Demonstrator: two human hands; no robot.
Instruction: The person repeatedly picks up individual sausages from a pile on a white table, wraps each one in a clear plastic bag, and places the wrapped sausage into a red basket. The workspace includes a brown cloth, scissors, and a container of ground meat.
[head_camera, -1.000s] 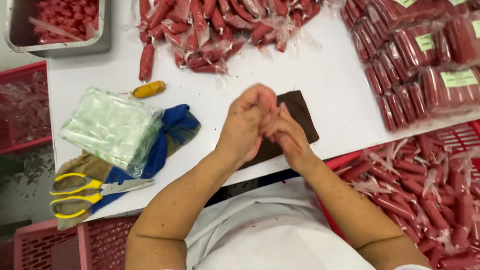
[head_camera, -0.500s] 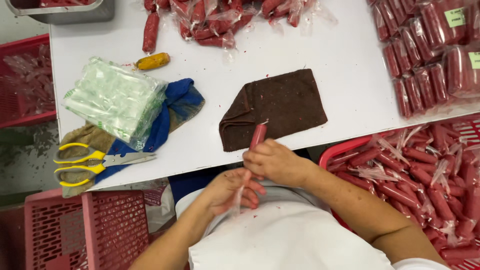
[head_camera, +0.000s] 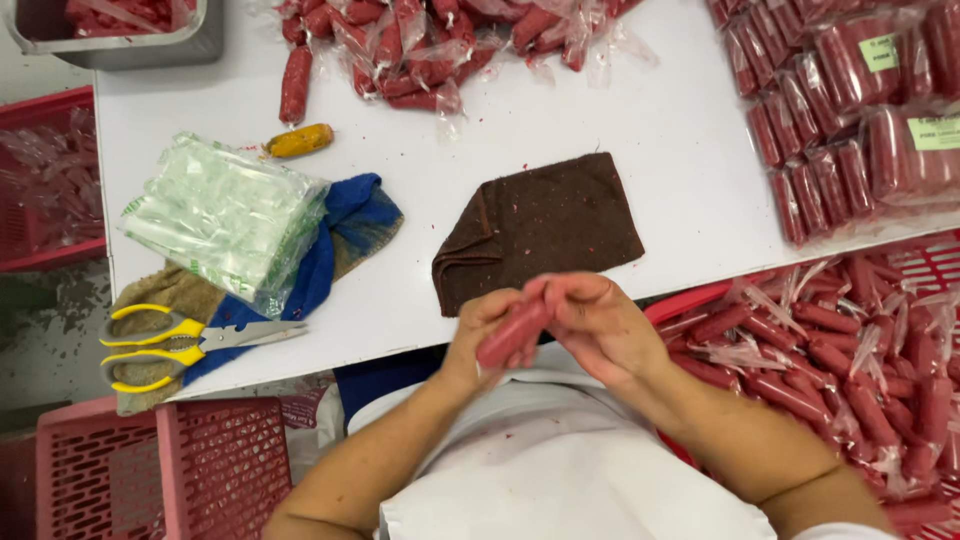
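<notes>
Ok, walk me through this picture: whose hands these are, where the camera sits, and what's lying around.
The camera sits on a person's head, looking down at their own bare hands. The left hand and right hand together hold one red sausage above the edge of a white table. On the table lie a brown cloth, a stack of clear bags on a blue cloth, yellow-handled scissors, loose wrapped sausages and packed sausages. A red crate of sausages stands at the right.
</notes>
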